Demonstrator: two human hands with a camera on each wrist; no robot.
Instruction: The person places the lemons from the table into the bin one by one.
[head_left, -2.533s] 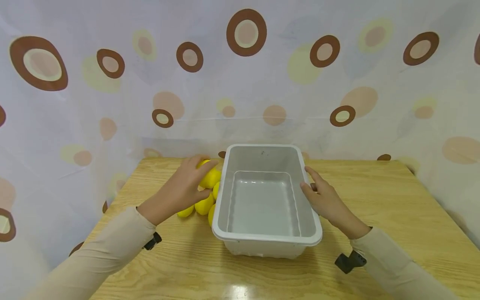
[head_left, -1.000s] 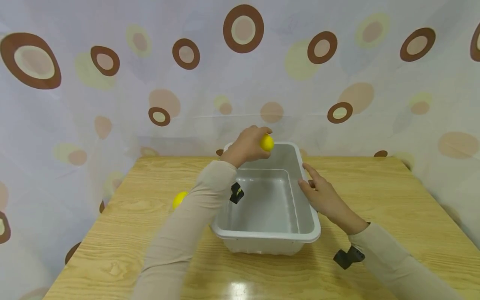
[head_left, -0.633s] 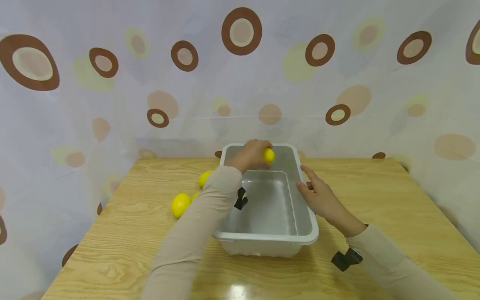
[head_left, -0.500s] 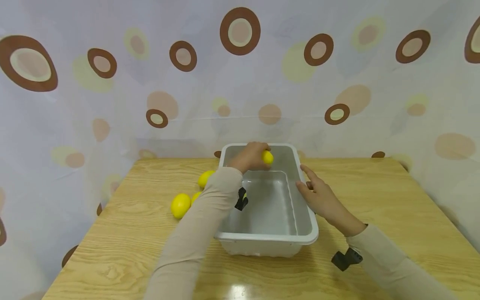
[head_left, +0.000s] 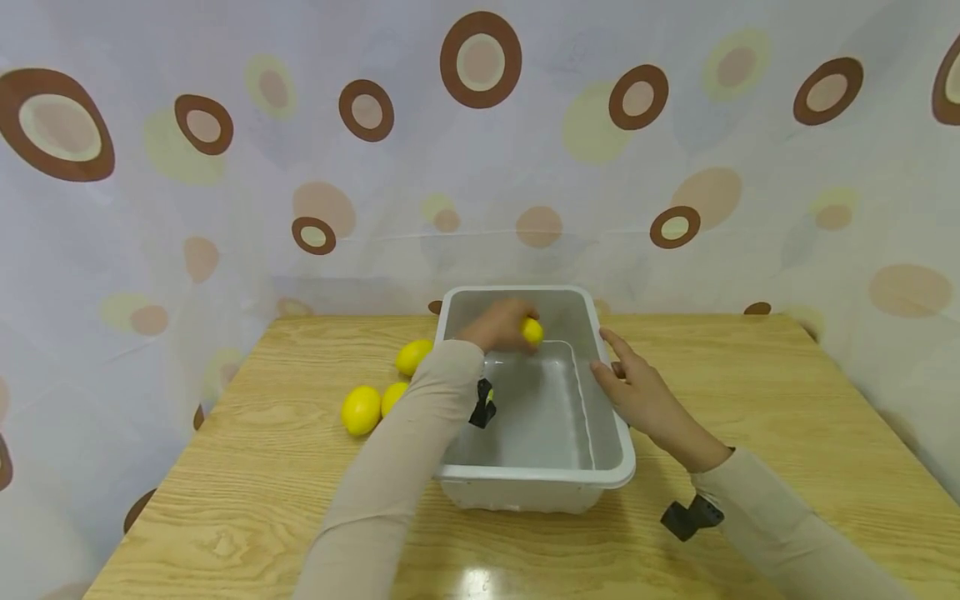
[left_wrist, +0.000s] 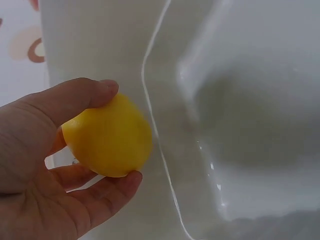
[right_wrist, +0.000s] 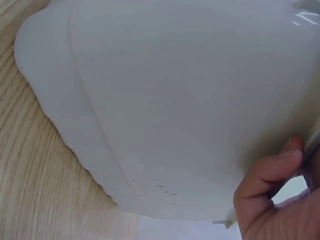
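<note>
My left hand [head_left: 501, 325] reaches into the back part of a light grey plastic basin [head_left: 525, 475] and holds a yellow lemon [head_left: 533, 332]. The left wrist view shows the thumb on one side of that lemon [left_wrist: 110, 137] and fingertips on the other, above the basin floor. At the basin's right rim, my right hand [head_left: 651, 398] grips the edge; in the right wrist view curled fingers [right_wrist: 267, 175] touch the outer wall under the rim. Left of the basin, lemons lie on the table: one in front [head_left: 362, 410], one beside it [head_left: 393, 397], one farther back [head_left: 414, 357].
The wooden table [head_left: 750, 400] carries the basin near its middle. A patterned curtain [head_left: 420, 167] hangs behind and at both sides. My left sleeve [head_left: 397, 467] crosses the basin's left rim and hides part of the table there. Black wrist cameras [head_left: 692, 518] sit under both cuffs.
My left hand has picked up a lemon left of the basin, carried it right over the rim, and lowered it inside. The right hand stays at the right rim.
</note>
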